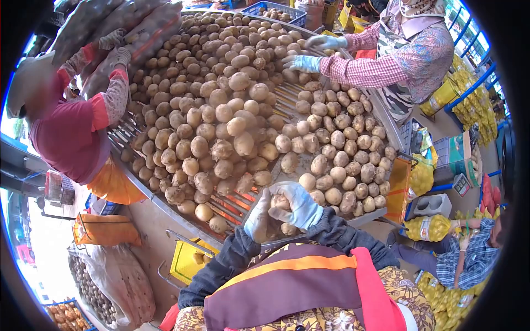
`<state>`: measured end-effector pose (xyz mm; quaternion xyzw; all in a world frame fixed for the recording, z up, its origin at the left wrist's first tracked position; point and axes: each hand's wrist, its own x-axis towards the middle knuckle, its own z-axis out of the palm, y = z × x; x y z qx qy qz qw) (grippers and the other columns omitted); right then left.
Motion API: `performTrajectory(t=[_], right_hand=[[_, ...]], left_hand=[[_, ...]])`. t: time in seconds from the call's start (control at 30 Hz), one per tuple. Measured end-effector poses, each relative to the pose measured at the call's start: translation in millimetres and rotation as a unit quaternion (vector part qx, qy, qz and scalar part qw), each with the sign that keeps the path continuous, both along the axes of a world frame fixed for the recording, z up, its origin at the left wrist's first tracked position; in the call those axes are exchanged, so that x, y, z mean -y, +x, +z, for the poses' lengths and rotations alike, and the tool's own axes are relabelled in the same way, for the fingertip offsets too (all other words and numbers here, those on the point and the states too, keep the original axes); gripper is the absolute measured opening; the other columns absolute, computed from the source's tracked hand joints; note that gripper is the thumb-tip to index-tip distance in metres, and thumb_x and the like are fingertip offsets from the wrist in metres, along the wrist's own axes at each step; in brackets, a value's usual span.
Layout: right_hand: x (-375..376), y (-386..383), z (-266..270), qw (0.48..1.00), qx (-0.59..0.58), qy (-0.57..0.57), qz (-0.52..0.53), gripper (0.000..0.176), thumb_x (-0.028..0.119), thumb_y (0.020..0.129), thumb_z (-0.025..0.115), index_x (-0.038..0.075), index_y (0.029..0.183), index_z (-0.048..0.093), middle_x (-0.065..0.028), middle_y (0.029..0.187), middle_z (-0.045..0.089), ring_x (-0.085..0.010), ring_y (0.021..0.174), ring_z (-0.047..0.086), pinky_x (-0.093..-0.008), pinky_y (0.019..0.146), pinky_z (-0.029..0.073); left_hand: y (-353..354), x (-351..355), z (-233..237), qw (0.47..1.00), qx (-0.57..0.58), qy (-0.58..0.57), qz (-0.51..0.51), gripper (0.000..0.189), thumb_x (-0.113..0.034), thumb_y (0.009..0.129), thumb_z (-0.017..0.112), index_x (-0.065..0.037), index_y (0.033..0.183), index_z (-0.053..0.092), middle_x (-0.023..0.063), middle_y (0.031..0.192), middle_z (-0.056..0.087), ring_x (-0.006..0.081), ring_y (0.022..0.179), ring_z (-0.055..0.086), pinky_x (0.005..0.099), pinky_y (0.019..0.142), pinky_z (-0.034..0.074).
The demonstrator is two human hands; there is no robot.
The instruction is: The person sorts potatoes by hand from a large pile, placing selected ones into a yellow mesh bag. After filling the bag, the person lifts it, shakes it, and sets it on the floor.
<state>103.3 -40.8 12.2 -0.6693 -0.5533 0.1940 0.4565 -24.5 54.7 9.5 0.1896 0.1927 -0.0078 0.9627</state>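
At the near edge of a slatted metal sorting table (302,165), both my hands wear pale blue-white gloves. A potato (280,202) sits between them. My right hand (301,204) curls its fingers around the potato from the right. From the left, my left hand (257,219) presses against it, fingers together and partly hidden by the potato's side. A large heap of potatoes (207,118) covers the slats ahead and to the left. More potatoes (345,149) lie in a separate group to the right of a metal strip.
Across the table, a co-worker's gloved hands (309,62) reach over the potatoes. Another person's hands (118,47) hold a full mesh sack (146,36) at the left. An orange bag (396,193) hangs at the right corner; a yellow crate (190,262) stands below left.
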Motion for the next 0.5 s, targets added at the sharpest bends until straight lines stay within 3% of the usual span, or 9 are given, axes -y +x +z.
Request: performTrajectory(t=[0.03, 0.07, 0.13, 0.17, 0.3, 0.4, 0.43, 0.47, 0.5], right_hand=[[1, 0, 3, 0.997, -0.077, -0.011, -0.019, 0.048, 0.042, 0.086, 0.067, 0.005, 0.117, 0.058, -0.015, 0.105, 0.063, -0.0275, 0.099, 0.062, -0.0402, 0.089, 0.048], [0, -1, 4, 0.997, -0.078, -0.012, -0.018, 0.048, 0.042, 0.086, 0.067, 0.005, 0.117, 0.058, -0.015, 0.105, 0.063, -0.0275, 0.099, 0.062, -0.0402, 0.089, 0.048], [-2, -3, 6, 0.907, -0.405, -0.103, -0.049, 0.034, 0.036, 0.093, 0.06, 0.005, 0.106, 0.061, -0.0056, 0.083, 0.064, -0.0176, 0.077, 0.063, -0.0321, 0.074, 0.052], [-5, -4, -10, 0.887, -0.45, -0.089, -0.062, 0.031, 0.034, 0.097, 0.054, 0.004, 0.1, 0.063, -0.0021, 0.079, 0.064, -0.0114, 0.071, 0.061, -0.0272, 0.068, 0.051], [-11, 13, -6, 0.82, -0.566, -0.043, -0.079, 0.043, 0.041, 0.098, 0.05, 0.002, 0.088, 0.065, -0.0078, 0.085, 0.068, -0.0152, 0.075, 0.063, -0.0311, 0.073, 0.053], [-9, 18, -9, 0.807, -0.588, 0.006, -0.059, 0.044, 0.042, 0.097, 0.051, 0.0, 0.094, 0.064, -0.0087, 0.091, 0.068, -0.0174, 0.083, 0.065, -0.0311, 0.08, 0.053], [-8, 13, -1, 0.831, -0.554, 0.025, -0.055, 0.064, 0.058, 0.089, 0.055, -0.003, 0.106, 0.062, -0.0125, 0.101, 0.066, -0.0194, 0.09, 0.064, -0.0344, 0.084, 0.051], [-8, 7, 1, 0.83, -0.554, 0.024, -0.055, 0.064, 0.058, 0.089, 0.055, -0.003, 0.106, 0.062, -0.0125, 0.101, 0.066, -0.0194, 0.09, 0.064, -0.0344, 0.084, 0.051], [-8, 0, 3, 0.897, -0.438, 0.044, -0.028, 0.062, 0.055, 0.088, 0.059, -0.002, 0.115, 0.057, -0.0124, 0.106, 0.064, -0.0184, 0.091, 0.063, -0.034, 0.085, 0.05]], left_hand=[[0, 3, 1, 0.998, 0.003, 0.054, 0.012, 0.063, -0.06, 0.093, 0.041, -0.013, 0.135, 0.042, 0.0071, 0.119, 0.059, 0.0193, 0.103, 0.063, 0.0317, 0.084, 0.056], [0, 4, 2, 0.994, 0.006, 0.106, 0.026, 0.063, -0.06, 0.093, 0.042, -0.015, 0.137, 0.04, 0.0061, 0.119, 0.059, 0.0179, 0.103, 0.063, 0.0306, 0.083, 0.055], [1, 1, 3, 0.997, 0.003, 0.069, -0.019, 0.066, -0.059, 0.092, 0.047, -0.015, 0.139, 0.036, 0.0059, 0.12, 0.057, 0.0148, 0.094, 0.063, 0.0273, 0.077, 0.054], [-1, 5, 6, 0.998, 0.03, 0.054, -0.027, 0.068, -0.061, 0.09, 0.049, -0.015, 0.139, 0.036, 0.0063, 0.117, 0.058, 0.0135, 0.085, 0.061, 0.026, 0.071, 0.052], [-1, 3, 4, 0.997, 0.058, -0.02, -0.042, 0.072, -0.067, 0.087, 0.048, -0.014, 0.134, 0.043, 0.0081, 0.101, 0.062, 0.0118, 0.064, 0.054, 0.0245, 0.055, 0.045], [-2, 0, 4, 0.996, 0.026, -0.071, -0.043, 0.072, -0.072, 0.086, 0.044, -0.013, 0.125, 0.052, 0.0092, 0.093, 0.063, 0.0121, 0.057, 0.052, 0.0243, 0.049, 0.041], [0, -2, 10, 0.996, -0.007, -0.083, -0.028, 0.072, -0.073, 0.085, 0.043, -0.012, 0.121, 0.055, 0.0093, 0.093, 0.063, 0.0125, 0.056, 0.051, 0.0242, 0.049, 0.041], [0, -4, 14, 0.995, -0.04, -0.095, -0.013, 0.072, -0.073, 0.085, 0.043, -0.011, 0.117, 0.057, 0.0095, 0.092, 0.064, 0.0128, 0.055, 0.051, 0.0242, 0.049, 0.041], [4, -7, 8, 0.998, -0.032, -0.05, -0.007, 0.071, -0.074, 0.086, 0.041, -0.01, 0.111, 0.059, 0.009, 0.089, 0.064, 0.0143, 0.054, 0.052, 0.0251, 0.05, 0.044]])
